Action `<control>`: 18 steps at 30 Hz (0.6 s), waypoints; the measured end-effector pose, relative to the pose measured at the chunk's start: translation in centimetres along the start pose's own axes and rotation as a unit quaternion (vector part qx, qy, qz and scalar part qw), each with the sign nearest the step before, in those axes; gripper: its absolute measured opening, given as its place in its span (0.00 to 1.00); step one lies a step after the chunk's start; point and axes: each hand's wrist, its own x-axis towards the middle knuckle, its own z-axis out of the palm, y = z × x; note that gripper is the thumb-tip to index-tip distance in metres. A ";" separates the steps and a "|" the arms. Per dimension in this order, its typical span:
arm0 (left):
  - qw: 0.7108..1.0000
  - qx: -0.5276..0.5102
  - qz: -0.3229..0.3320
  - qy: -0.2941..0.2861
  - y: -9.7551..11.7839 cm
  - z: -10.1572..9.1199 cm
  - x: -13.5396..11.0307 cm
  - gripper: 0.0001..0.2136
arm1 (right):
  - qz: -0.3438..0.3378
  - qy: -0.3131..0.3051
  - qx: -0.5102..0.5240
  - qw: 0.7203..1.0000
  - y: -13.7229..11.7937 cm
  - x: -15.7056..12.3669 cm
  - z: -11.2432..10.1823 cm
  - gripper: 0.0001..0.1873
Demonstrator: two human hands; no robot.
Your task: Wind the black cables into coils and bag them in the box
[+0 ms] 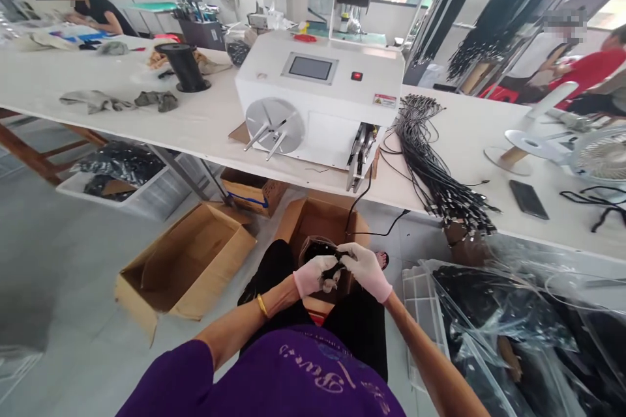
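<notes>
Both my hands wear pale gloves with pink cuffs and meet in front of my lap, above an open cardboard box (313, 212). My left hand (313, 275) is closed around a bunched black cable (334, 268). Against the same cable, the fingers of my right hand (362, 267) are pinched at its upper end. Much of the bundle is hidden by the gloves. Just beyond my hands, a clear plastic bag with dark contents (315, 249) sits in the box. A thin black cord (379, 233) hangs between the table edge and the box.
On the white table stands a white winding machine (323, 88) with a round plate (274, 125). Right of it lie many black cables (430, 163), a phone (529, 199) and a fan (601, 153). Another box (186, 260) and plastic-filled crates (508, 319) flank me. Other people sit farther back.
</notes>
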 end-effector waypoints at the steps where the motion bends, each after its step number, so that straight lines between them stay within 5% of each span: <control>1: 1.000 0.004 -0.013 0.022 -0.5 -0.3 0.7 0.18 | -0.002 -0.002 -0.028 1.000 0.4 0.7 -0.9 0.12; 5: 0.983 0.061 -0.058 0.160 -2.7 -2.2 4.1 0.15 | 0.020 0.103 -0.174 0.979 1.8 5.1 -8.6 0.13; 8: 0.966 0.096 -0.092 0.219 -3.7 -3.9 5.6 0.15 | 0.136 0.234 -0.393 0.879 3.1 8.2 -16.0 0.18; 11: 0.959 0.125 -0.091 0.235 -3.4 -4.8 6.2 0.14 | 0.223 0.216 -0.469 0.827 4.2 9.9 -20.7 0.19; 14: 0.968 0.135 -0.056 0.202 -1.6 -3.3 7.3 0.14 | 0.238 0.192 -0.504 0.808 4.3 10.2 -21.3 0.17; 16: 0.979 0.124 -0.043 0.155 0.3 -1.0 8.6 0.14 | 0.222 0.181 -0.509 0.812 3.4 9.6 -19.3 0.18; 18: 0.990 0.096 -0.036 0.097 2.5 1.7 9.9 0.17 | 0.185 0.147 -0.480 0.845 2.2 8.1 -15.8 0.18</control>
